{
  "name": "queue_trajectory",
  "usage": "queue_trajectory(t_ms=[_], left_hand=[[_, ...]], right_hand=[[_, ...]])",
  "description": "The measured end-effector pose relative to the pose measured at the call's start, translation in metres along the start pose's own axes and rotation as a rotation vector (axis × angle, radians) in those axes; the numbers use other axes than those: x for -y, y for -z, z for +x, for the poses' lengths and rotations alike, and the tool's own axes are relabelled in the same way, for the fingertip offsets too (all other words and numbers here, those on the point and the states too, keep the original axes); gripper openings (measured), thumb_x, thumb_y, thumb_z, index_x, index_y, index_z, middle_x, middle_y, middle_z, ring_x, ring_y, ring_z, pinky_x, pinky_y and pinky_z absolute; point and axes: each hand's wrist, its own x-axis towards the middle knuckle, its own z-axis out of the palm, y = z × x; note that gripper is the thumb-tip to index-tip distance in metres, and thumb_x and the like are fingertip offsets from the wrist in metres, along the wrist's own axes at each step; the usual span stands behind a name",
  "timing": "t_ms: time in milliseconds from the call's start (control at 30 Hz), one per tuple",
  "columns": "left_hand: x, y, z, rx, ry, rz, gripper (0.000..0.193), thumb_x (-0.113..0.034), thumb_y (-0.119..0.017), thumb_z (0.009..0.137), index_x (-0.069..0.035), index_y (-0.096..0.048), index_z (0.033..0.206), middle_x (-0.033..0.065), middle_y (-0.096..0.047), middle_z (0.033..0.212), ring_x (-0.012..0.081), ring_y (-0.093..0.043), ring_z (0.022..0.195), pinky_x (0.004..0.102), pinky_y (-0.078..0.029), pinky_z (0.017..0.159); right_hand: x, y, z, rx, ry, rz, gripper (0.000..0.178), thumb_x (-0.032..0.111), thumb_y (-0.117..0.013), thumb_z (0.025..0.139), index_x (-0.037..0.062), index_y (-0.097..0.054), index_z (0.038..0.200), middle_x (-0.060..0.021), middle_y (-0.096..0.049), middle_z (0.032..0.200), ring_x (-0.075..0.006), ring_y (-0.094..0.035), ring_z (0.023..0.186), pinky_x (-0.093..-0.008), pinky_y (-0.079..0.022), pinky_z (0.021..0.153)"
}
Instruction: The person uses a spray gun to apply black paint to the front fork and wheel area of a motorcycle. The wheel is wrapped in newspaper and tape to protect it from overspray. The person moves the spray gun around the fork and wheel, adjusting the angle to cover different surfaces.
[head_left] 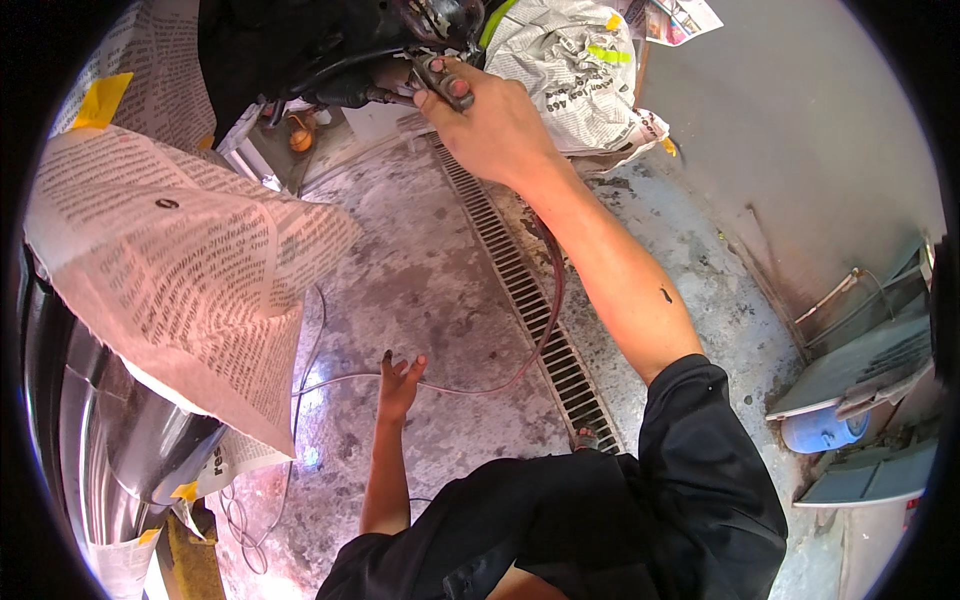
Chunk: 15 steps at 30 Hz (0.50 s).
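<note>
My right hand [490, 120] reaches far forward, its fingers closed around a small metal spray gun [447, 80]. The gun is held close to a glossy black part [300, 50] at the top. A reddish air hose [556, 290] hangs beyond my right forearm, curves over the floor and passes behind my left hand. My left hand [402, 378] is low over the floor, empty, with its fingers apart and one fingertip dark. Part of the gun is hidden by my right fingers.
Taped newspaper [190, 270] covers shiny dark bodywork [150, 450] on the left. More crumpled newspaper [560, 75] wraps something beyond my right hand. A metal floor drain grate [520, 300] crosses the stained concrete. At right are a grey wall [800, 130], panels and a blue container [825, 430].
</note>
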Motion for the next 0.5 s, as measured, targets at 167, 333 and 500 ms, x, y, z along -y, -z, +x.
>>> queue_trajectory(t_ms=[167, 333, 500], left_hand=[[0.005, -0.005, 0.004, 0.025, 0.01, -0.016, 0.131, -0.062, -0.082, 0.081, 0.003, -0.004, 0.163, 0.0352, -0.035, 0.155, 0.0403, -0.047, 0.141, 0.0451, -0.045, 0.11], [0.008, -0.008, 0.002, 0.038, -0.011, 0.003, 0.133, -0.065, -0.082, 0.079, 0.004, -0.003, 0.162, 0.034, -0.036, 0.156, 0.0405, -0.047, 0.14, 0.045, -0.044, 0.11], [0.003, -0.011, 0.0, 0.041, 0.029, 0.019, 0.133, -0.065, -0.082, 0.079, 0.003, -0.005, 0.162, 0.0331, -0.037, 0.155, 0.0396, -0.048, 0.14, 0.0443, -0.044, 0.109]], right_hand=[[0.006, 0.013, 0.001, 0.038, 0.052, -0.016, 0.046, 0.032, -0.066, 0.094, -0.0024, -0.066, 0.125, -0.0295, -0.072, 0.092, -0.0479, -0.07, 0.093, -0.0509, -0.056, 0.087], [0.018, 0.032, 0.028, 0.056, -0.003, -0.086, 0.035, 0.03, -0.068, 0.091, -0.0004, -0.071, 0.108, -0.0289, -0.072, 0.092, -0.046, -0.07, 0.095, -0.0511, -0.057, 0.085], [0.027, 0.061, 0.058, 0.087, -0.026, 0.001, 0.033, 0.028, -0.065, 0.094, -0.0032, -0.071, 0.103, -0.0324, -0.07, 0.096, -0.0484, -0.068, 0.1, -0.0502, -0.053, 0.085]])
